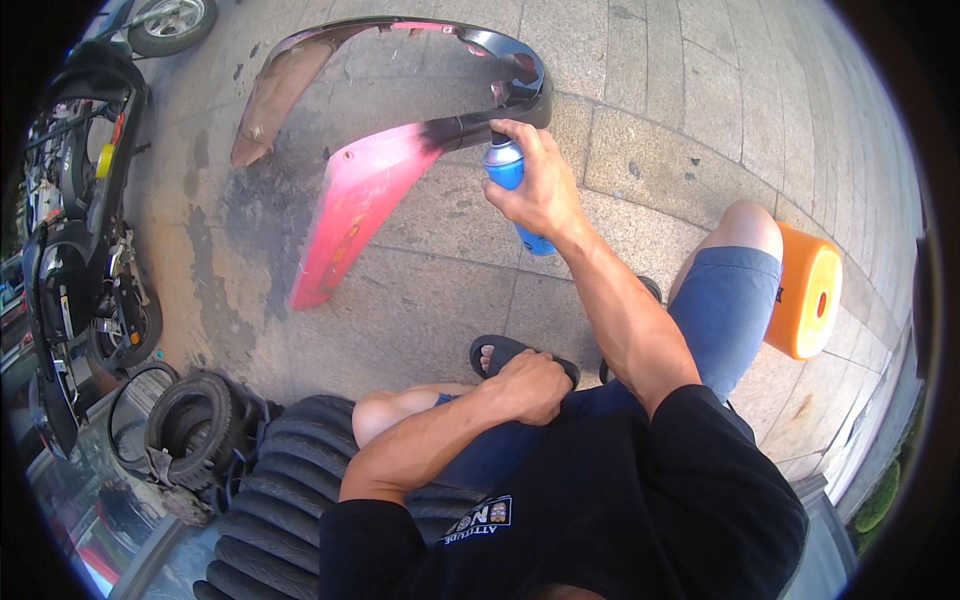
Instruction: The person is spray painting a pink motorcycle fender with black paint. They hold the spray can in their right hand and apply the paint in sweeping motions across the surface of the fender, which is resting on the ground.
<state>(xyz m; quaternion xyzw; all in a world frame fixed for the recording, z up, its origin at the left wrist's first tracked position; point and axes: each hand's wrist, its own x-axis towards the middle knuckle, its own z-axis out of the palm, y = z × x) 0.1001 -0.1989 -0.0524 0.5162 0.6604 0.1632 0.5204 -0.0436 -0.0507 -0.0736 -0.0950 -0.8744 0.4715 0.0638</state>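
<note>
My right hand [535, 185] grips a blue spray can [509, 166] with a silver top, my index finger on its dark nozzle. The can is held beside a curved plastic body panel lying on the paving. The panel's near leg [350, 220] is pink with black where it meets the glossy black bend [530, 80]; its far leg [270, 100] is a dull pinkish brown. My left hand [525, 385] has its fingers curled, low by my lap above a black sandal [490, 350]. What, if anything, is inside those fingers is hidden.
A black scooter [80, 230] stands along the left side, with a wheel [165, 20] beyond it. Loose tyres [195, 430] and a row of several black tyres [290, 460] lie at lower left. An orange plastic stool or container [810, 280] sits right of my knee. Stone paving [660, 140] surrounds the panel.
</note>
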